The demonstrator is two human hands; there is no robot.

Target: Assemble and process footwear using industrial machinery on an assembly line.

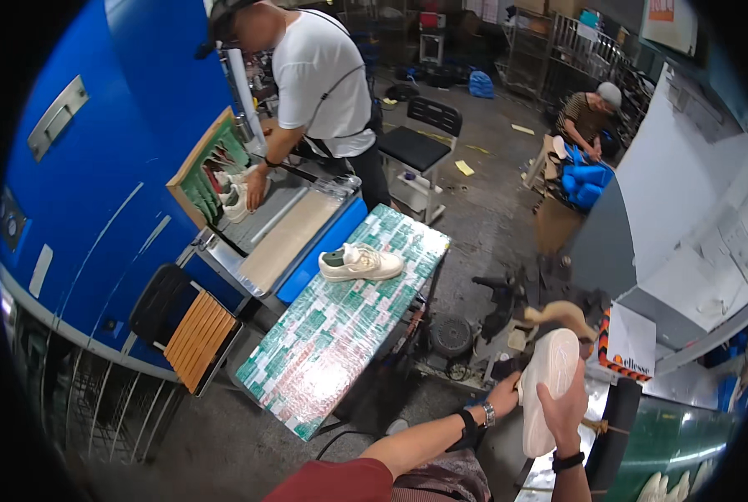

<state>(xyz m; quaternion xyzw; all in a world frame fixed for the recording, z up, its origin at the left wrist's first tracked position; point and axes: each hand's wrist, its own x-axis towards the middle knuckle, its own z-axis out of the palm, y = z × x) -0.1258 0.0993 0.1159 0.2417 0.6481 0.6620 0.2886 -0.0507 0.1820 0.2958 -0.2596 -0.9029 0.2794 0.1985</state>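
A cream-white shoe (553,361) is held up at the lower right, its pale sole turned toward me. My right hand (563,412) wraps around its side, thumb across the edge of the sole. My left hand (504,398) grips the opposite edge, its fingertips partly hidden by the shoe. Just beyond the toe, a tan curved piece (562,315) sits on a dark machine (508,297). A second cream lace-up sneaker (365,264), with something green inside its opening, stands on the green-and-white patterned table (315,368) to my left.
A co-worker in a white shirt (324,75) handles shoes at a conveyor (294,230) on the far left. Another person (587,117) sits at the back right beside blue items (585,177). A white box (629,339) and a green surface (666,443) with several white shoes lie right.
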